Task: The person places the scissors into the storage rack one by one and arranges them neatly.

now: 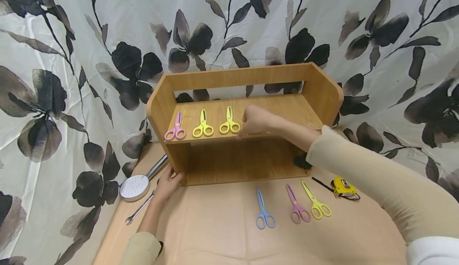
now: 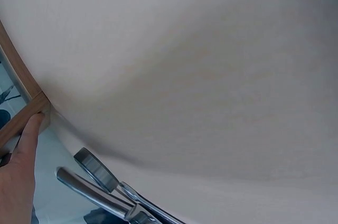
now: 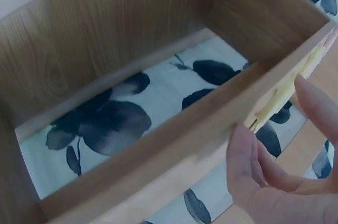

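Note:
A wooden shelf unit (image 1: 251, 77) stands on the tan tabletop. On its upper board lie a pink pair of scissors (image 1: 175, 129) and two yellow pairs (image 1: 203, 125) (image 1: 229, 122). My right hand (image 1: 247, 127) is at the board's front edge, just right of them. In the right wrist view, thumb and finger (image 3: 317, 102) pinch a yellow scissors piece (image 3: 280, 97) there; most of it is hidden. My left hand (image 1: 168, 183) rests with straight fingers against the unit's lower left corner (image 2: 31, 110).
Blue (image 1: 264, 213), pink (image 1: 297, 207) and yellow (image 1: 317, 206) scissors lie in a row on the table in front of the unit. A yellow tape measure (image 1: 343, 187) sits at the right. A chrome shower head (image 1: 136, 185) and wrench (image 1: 138, 209) lie left. Floral cloth hangs behind.

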Available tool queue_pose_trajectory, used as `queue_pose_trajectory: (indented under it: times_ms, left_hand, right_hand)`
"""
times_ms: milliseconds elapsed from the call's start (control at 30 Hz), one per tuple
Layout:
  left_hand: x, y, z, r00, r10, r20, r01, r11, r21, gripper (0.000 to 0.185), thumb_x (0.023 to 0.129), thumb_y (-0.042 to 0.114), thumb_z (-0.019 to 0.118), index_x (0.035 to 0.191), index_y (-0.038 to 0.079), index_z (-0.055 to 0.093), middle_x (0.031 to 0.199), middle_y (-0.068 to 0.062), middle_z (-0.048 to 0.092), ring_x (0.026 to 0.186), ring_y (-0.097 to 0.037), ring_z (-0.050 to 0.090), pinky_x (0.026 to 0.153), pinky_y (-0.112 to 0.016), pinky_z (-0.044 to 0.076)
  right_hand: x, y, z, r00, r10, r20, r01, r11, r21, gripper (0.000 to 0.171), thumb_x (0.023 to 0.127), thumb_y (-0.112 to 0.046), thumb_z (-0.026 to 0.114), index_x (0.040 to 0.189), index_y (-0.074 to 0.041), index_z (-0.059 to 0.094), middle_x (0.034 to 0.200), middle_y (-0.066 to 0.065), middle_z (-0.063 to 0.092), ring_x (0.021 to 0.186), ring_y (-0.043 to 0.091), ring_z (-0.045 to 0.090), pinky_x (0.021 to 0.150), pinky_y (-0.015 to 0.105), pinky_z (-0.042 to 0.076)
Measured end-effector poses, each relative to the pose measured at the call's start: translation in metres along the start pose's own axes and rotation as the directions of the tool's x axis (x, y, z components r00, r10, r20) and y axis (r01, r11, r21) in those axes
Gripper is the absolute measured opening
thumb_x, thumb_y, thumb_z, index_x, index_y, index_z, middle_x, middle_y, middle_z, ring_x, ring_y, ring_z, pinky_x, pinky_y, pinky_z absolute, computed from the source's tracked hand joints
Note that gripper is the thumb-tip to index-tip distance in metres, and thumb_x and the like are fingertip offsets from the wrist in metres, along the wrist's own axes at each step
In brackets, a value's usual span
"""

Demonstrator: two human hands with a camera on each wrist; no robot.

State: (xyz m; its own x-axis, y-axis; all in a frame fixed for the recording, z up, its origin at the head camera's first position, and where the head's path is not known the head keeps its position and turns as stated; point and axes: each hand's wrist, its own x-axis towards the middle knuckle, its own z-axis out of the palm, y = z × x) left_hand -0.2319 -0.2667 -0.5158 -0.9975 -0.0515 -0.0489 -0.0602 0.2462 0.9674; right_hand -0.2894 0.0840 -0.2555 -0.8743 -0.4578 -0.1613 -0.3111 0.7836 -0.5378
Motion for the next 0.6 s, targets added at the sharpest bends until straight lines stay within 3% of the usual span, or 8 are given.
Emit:
queue_pose_trajectory:
  times_ms: [100,167,233,400,600]
  left_hand:
    - [-0.003,-0.003,-0.001,1.000,-0.019,-0.003,0.019,1.000,0.010,0.066,0.104,0.007,0.054,0.165,0.016,0.028,0.163,-0.026,0.037,0.133,-0.044,0.053,0.093,-0.039,0.057]
    - [-0.004,-0.004,-0.001,1.000,-0.023,-0.001,0.023,1.000,0.021,0.066,0.104,0.007,0.055,0.164,0.016,0.029,0.163,-0.026,0.037,0.133,-0.044,0.053,0.094,-0.040,0.057]
    - [-0.005,-0.004,0.000,1.000,-0.021,0.001,0.021,0.999,0.025,0.066,0.104,0.008,0.055,0.164,0.017,0.029,0.163,-0.025,0.037,0.133,-0.043,0.053,0.096,-0.042,0.056]
    - [-0.003,-0.002,0.001,1.000,0.001,-0.006,-0.001,1.000,0.030,0.064,0.104,0.009,0.056,0.163,0.016,0.032,0.161,-0.025,0.039,0.134,-0.042,0.053,0.097,-0.043,0.056]
    - [0.000,-0.001,0.002,1.000,-0.007,-0.025,0.007,1.000,0.024,0.065,0.104,0.009,0.056,0.164,0.019,0.032,0.161,-0.023,0.041,0.127,-0.040,0.056,0.089,-0.036,0.057]
  right_hand:
    - [-0.020,0.011,0.013,0.998,-0.037,-0.056,0.041,0.997,0.068,0.035,0.082,-0.019,0.087,0.092,0.000,0.060,0.078,0.002,0.053,0.072,0.014,0.048,0.069,0.027,0.044]
    - [-0.033,0.021,0.024,0.995,-0.052,-0.090,0.064,0.988,0.140,0.051,0.083,-0.019,0.086,0.120,0.003,0.059,0.102,0.010,0.063,0.094,0.021,0.060,0.087,0.034,0.052]
    - [-0.047,0.031,0.035,0.990,-0.064,-0.125,0.088,0.975,0.202,0.061,0.084,-0.019,0.086,0.133,0.004,0.056,0.121,0.015,0.064,0.111,0.026,0.062,0.100,0.041,0.052]
    - [-0.077,0.061,0.070,0.973,-0.084,-0.213,0.150,0.937,0.315,0.061,0.085,-0.018,0.086,0.135,0.000,0.057,0.129,0.016,0.065,0.120,0.032,0.063,0.109,0.050,0.051]
    - [-0.102,0.103,0.114,0.966,-0.005,-0.257,0.116,0.900,0.419,0.063,0.087,-0.024,0.086,0.139,-0.005,0.056,0.134,0.012,0.065,0.126,0.032,0.062,0.110,0.049,0.051]
